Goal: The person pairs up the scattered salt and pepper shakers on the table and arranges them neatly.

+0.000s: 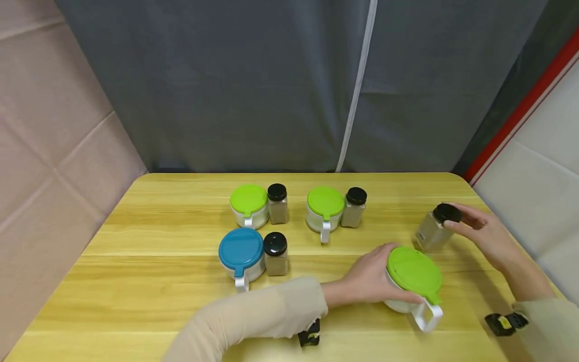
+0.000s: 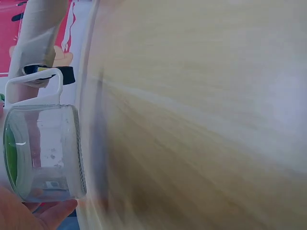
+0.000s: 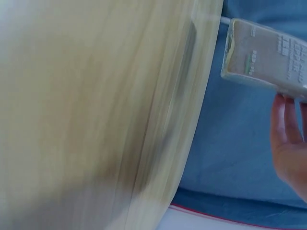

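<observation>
My left hand [image 1: 372,279] grips a glass seasoning jar [image 1: 413,271] with a green lid and a white handle. In the left wrist view this clear jar [image 2: 50,151] is held just off the wooden tabletop. Farther right, my right hand [image 1: 490,240] pinches a square spice bottle [image 1: 431,234] by its black cap, thumb on the near side. The bottle tilts slightly. In the right wrist view the spice bottle [image 3: 266,60], filled with greyish powder and printed with text, also appears lifted from the table.
Left of my hands stand three jar-and-bottle pairs. A green-lidded jar [image 1: 249,201] has a spice bottle [image 1: 278,206] beside it; another green-lidded jar [image 1: 324,203] adjoins a bottle [image 1: 354,208]. In front, a blue-lidded jar [image 1: 241,251] stands against a bottle [image 1: 276,256]. Grey curtain [image 1: 253,85] hangs behind.
</observation>
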### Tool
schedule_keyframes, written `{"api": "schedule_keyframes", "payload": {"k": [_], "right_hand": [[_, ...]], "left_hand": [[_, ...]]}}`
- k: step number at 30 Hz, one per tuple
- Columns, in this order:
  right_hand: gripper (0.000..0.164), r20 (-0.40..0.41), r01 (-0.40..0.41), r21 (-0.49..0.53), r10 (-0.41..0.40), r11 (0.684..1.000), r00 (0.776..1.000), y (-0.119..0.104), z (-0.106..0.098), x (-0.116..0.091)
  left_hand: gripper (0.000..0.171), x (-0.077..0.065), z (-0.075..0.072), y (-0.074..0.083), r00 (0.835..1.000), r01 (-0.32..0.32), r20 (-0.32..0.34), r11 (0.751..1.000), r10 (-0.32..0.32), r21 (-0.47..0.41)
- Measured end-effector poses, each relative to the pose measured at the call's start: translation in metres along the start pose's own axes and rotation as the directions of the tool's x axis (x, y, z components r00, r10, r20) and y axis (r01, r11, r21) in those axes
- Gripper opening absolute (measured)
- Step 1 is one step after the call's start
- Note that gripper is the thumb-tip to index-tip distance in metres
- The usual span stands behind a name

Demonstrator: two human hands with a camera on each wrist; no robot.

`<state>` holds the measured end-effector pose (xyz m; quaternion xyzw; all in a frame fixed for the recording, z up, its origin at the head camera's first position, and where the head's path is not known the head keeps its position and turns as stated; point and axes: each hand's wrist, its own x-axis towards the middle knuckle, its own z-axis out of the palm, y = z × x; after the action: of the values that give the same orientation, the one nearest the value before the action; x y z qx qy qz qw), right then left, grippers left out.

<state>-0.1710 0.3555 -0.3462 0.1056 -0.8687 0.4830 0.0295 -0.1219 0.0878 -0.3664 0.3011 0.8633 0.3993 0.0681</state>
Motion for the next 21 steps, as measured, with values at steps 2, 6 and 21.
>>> {"api": "schedule_keyframes", "payload": {"k": [2, 6, 21], "right_hand": [[0.044, -0.001, 0.017, 0.014, -0.017, 1.000, 1.000, -0.002, 0.003, -0.003], [0.046, -0.013, 0.016, 0.035, -0.016, 0.999, 1.000, -0.006, 0.008, -0.009], [0.047, -0.051, -0.035, 0.057, 0.038, 0.998, 0.998, -0.030, 0.025, -0.027]], "left_hand": [[0.087, -0.005, -0.004, -0.001, 1.000, -0.003, -0.001, 1.000, 0.003, 0.000], [0.086, -0.015, -0.012, -0.004, 1.000, -0.006, -0.003, 1.000, 0.006, 0.011], [0.090, -0.042, -0.035, -0.022, 0.999, -0.036, 0.033, 0.999, 0.036, 0.005]]}}
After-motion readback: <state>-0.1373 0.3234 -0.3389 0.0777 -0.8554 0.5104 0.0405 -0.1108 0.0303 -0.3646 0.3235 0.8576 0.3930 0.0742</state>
